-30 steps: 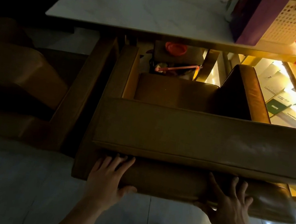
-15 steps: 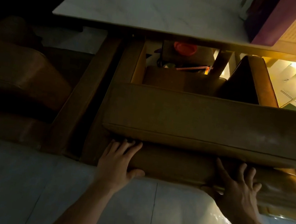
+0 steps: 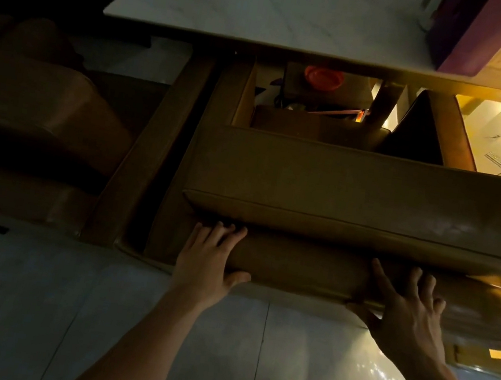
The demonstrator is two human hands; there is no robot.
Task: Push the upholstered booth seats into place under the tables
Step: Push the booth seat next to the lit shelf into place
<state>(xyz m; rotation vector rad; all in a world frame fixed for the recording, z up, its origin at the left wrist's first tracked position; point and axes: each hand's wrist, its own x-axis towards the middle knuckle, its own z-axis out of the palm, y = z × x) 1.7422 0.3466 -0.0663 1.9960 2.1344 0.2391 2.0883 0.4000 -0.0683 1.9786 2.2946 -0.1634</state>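
The seat (image 3: 356, 189) is sliding further beneath the table (image 3: 254, 5) than a second ago: less of its cushion is showing past the table's near edge. The left hand (image 3: 206, 261) is pressing flat on the seat's back panel near its left corner, fingers spread, gripping nothing. The right hand (image 3: 404, 307) is pressing toward the right corner, thumb hooked under the edge. The push seems nearly finished.

The booth seat (image 3: 357, 186) fills the space before the table (image 3: 270, 7), its far end already under the tabletop edge; a narrow dark gap (image 3: 162, 183) separates it from the neighbouring seat (image 3: 42, 113); open floor (image 3: 30, 303) lies behind
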